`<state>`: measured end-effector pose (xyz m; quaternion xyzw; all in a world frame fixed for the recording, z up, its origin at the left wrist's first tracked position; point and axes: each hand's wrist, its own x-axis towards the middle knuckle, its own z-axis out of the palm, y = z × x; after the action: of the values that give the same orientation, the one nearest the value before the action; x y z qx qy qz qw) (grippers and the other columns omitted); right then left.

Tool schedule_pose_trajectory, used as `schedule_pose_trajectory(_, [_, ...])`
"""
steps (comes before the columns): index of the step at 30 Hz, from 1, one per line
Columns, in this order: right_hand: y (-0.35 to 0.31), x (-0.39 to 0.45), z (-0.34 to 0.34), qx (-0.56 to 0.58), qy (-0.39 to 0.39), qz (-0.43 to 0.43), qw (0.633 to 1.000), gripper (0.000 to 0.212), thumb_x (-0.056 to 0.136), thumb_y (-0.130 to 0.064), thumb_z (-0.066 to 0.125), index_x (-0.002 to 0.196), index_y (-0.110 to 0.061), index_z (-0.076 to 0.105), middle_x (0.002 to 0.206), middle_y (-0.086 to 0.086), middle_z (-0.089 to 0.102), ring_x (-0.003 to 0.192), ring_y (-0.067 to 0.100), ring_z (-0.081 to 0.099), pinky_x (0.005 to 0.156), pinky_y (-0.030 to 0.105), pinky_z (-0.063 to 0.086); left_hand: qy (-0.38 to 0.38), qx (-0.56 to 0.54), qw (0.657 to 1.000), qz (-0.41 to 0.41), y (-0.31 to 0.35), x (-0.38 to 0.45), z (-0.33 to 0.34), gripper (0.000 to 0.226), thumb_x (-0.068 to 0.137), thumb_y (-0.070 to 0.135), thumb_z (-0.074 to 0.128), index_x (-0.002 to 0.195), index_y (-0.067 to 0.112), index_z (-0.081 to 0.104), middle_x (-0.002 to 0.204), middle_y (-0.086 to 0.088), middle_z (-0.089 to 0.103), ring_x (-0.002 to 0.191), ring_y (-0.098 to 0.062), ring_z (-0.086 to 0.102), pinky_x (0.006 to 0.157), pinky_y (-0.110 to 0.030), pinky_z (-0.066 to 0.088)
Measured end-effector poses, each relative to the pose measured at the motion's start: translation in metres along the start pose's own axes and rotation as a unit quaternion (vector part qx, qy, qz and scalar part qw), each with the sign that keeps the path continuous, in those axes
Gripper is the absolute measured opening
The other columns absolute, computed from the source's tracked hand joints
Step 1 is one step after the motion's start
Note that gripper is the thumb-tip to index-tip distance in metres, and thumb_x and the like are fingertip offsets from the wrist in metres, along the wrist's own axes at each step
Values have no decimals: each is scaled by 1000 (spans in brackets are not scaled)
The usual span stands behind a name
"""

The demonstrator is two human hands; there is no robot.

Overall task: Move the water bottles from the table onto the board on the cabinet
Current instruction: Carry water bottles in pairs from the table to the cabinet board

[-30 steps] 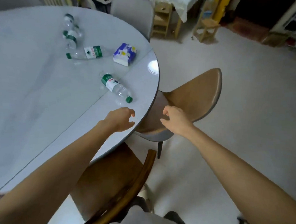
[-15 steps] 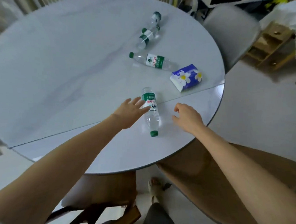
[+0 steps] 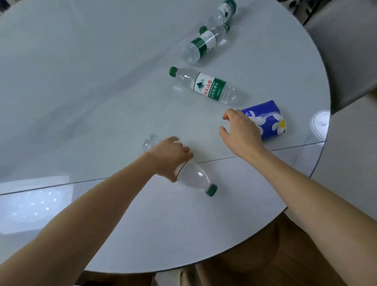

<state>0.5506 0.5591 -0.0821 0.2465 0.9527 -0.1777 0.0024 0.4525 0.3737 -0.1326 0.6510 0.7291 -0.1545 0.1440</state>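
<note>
**Currently on the table: four bottles, two hands, one tissue pack**

From my remote view, left to right:

1. Table (image 3: 81, 89): round, pale grey, glossy top with a seam running across it; everything listed lies on or above it.
2. Left hand (image 3: 168, 158): fingers curled over the middle of the near bottle (image 3: 194, 178), gripping it. That bottle lies on its side close to the table's near edge, green cap pointing right and toward me, its base poking out past the knuckles. I cannot tell whether it has left the tabletop.
3. Mid bottle (image 3: 208, 87): lying flat near the table's centre, green cap to the left, green-and-white label up. Untouched.
4. Far pair (image 3: 202, 44): two more bottles lying side by side or overlapping near the far edge, green labels showing; I cannot tell if they touch.
5. Right hand (image 3: 241, 132): hovering above the table, fingers loosely bent, holding nothing, between the near and mid bottles and partly covering the tissue pack.
6. Tissue pack (image 3: 269, 118): blue with white flowers, near the right rim.
7. Grey chair (image 3: 351, 53): beyond the table's right side.
8. Brown chair (image 3: 275, 267): under the near edge.
</note>
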Motion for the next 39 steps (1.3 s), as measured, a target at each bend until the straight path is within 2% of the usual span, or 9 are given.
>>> schedule_pose_trajectory(2, [2,21,6,7,10,-9,1000,32,95,-24,55,123,-11,51,126,8,55,109,26,56,78,36,47,27,-110,981,-159,-12,-1,7,60,65,54,69,111,19,55,107,1,61,105,-22,58,91,-34,41])
schedule_pose_trajectory(6, [8,63,14,8,56,-10,998,38,93,-21,56,126,-6,48,127,14,52,115,30,49,88,39,45,119,-229,868,-424,-34,-6,20,63,71,56,70,114,14,50,113,-5,57,111,-28,53,77,-37,41])
schedule_pose_trajectory(9, [7,98,18,-1,78,-16,997,45,88,-20,62,127,-6,45,128,17,50,116,33,47,92,42,44,160,-267,767,-562,-49,-7,28,60,74,53,67,112,10,48,111,-10,58,107,-34,54,73,-37,32])
schedule_pose_trajectory(11, [4,122,24,-19,60,-28,998,56,83,-23,67,130,-7,42,130,18,46,120,35,44,96,42,39,171,-280,733,-596,-56,-5,31,58,75,52,67,109,9,47,110,-11,59,105,-35,56,73,-37,30])
schedule_pose_trajectory(16, [-5,168,52,-93,-20,-22,995,92,70,-40,74,144,-12,27,139,20,40,129,37,38,109,44,26,176,-226,750,-596,-56,0,37,61,75,52,67,112,8,45,107,-11,57,100,-35,55,69,-36,32])
schedule_pose_trajectory(21, [-15,159,69,-79,17,26,996,80,71,-50,74,129,-9,38,120,18,58,106,38,58,84,40,44,166,-208,768,-582,-64,-2,38,65,75,55,66,114,9,44,106,-11,57,94,-36,58,69,-36,32])
schedule_pose_trajectory(30, [-32,91,77,65,-20,128,989,60,73,-47,70,115,-11,47,109,12,64,98,34,61,71,35,42,149,-257,767,-569,-66,-14,31,60,75,56,66,110,11,47,106,-12,63,98,-37,61,71,-34,33])
schedule_pose_trajectory(33, [-34,56,71,114,-56,158,979,59,70,-49,73,112,-14,51,107,8,65,92,29,61,69,31,44,146,-402,681,-595,-57,-49,28,60,72,59,68,107,13,53,100,-8,63,99,-33,60,72,-32,37])
schedule_pose_trajectory(39, [-86,-18,65,321,-55,160,932,47,66,-42,82,98,-15,60,95,3,68,87,25,65,76,34,51,311,-635,443,-551,-15,-140,24,55,62,57,76,94,14,65,85,-5,70,82,-26,68,76,-41,58])
